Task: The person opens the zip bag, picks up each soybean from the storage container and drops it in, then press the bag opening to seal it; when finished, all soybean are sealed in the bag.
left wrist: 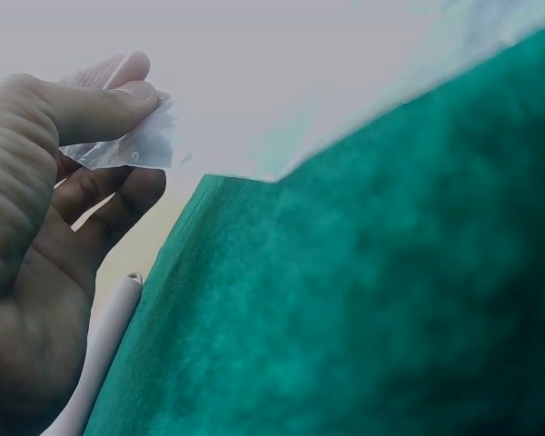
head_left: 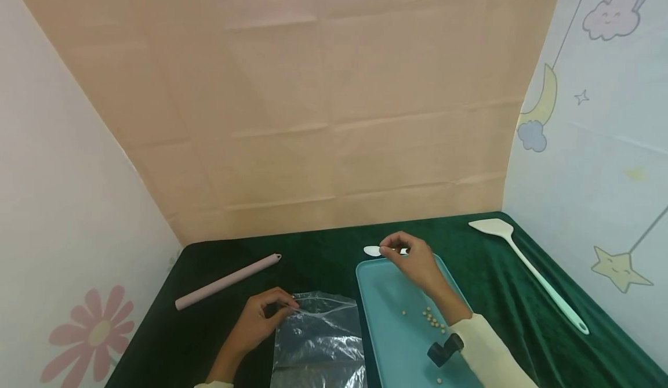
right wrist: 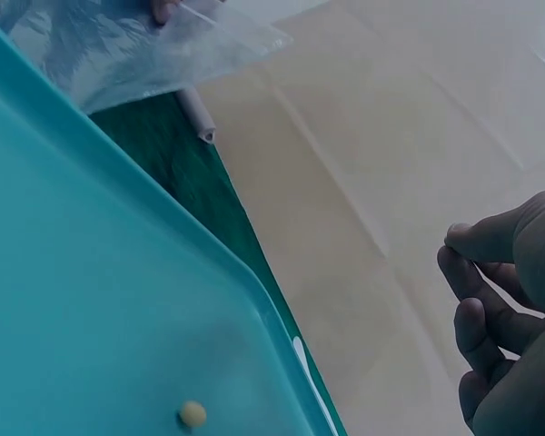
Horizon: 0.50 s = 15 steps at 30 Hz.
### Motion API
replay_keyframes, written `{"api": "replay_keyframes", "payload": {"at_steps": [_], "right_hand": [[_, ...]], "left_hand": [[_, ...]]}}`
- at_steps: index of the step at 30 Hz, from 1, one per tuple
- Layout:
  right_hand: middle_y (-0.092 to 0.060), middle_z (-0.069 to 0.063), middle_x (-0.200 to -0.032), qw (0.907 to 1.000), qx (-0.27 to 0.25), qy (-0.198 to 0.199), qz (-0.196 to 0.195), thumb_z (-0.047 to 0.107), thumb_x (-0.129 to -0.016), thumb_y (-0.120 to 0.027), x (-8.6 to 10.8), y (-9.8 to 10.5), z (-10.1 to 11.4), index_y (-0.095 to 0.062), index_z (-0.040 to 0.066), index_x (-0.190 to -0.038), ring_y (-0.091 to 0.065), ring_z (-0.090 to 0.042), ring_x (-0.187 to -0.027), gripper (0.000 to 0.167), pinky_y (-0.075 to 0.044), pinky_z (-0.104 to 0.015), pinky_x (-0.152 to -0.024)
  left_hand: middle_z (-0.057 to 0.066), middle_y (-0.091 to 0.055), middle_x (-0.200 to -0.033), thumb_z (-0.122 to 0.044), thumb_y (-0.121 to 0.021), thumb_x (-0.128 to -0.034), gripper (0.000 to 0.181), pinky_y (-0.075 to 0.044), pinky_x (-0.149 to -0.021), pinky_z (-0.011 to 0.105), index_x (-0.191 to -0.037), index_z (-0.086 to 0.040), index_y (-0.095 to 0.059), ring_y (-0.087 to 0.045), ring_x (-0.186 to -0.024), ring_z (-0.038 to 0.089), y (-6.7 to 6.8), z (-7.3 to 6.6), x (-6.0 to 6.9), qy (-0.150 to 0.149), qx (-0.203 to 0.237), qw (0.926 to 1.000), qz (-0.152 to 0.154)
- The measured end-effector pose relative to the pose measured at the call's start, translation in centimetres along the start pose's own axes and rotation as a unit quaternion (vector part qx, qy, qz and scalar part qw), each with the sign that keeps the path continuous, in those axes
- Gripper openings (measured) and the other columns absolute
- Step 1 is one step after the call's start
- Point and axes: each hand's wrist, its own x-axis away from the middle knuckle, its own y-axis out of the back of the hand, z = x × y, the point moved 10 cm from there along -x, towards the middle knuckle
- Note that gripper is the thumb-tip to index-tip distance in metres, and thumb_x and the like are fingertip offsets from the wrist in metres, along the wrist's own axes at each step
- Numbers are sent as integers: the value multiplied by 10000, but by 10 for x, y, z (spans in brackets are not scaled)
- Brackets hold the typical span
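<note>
My left hand (head_left: 259, 320) (left wrist: 45, 218) pinches the upper left corner of a clear zip bag (head_left: 318, 347) (left wrist: 145, 145) between thumb and finger. The bag's top gapes slightly. My right hand (head_left: 414, 263) (right wrist: 513, 318) is raised over the far end of a blue tray (head_left: 383, 341) (right wrist: 118, 272), fingers curled, thumb tip against index fingertip; nothing shows clearly between them. Behind that hand in the head view lies a white spoon (head_left: 371, 251) (right wrist: 313, 381), just past the tray's far edge and partly hidden. Several small beige balls (head_left: 433, 320) (right wrist: 193, 414) lie on the tray.
A pink rod (head_left: 227, 282) (left wrist: 109, 345) (right wrist: 196, 116) lies left of the bag on the green cloth (head_left: 229, 254). A pale spatula (head_left: 543, 280) lies at the right. Below my right forearm, a black object (head_left: 445, 350) shows at the sleeve. Walls stand behind and on both sides.
</note>
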Motion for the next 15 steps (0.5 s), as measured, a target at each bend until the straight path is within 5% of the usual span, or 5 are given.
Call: {"api": "replay_keyframes", "payload": {"at_steps": [15], "right_hand": [[-671,124,-962,9977,-313,497,346,373,-915,-746,14,-31,35,-700,323,-990,-599,-149,-897,101,-501,-374,-722]], "left_hand": [[22,-699,-1059,-130,-693,-956,143,-528,-854,362,-1095,-120,-728,-654,-1010,224,0,0,0,-22,-18,10000,64]]}}
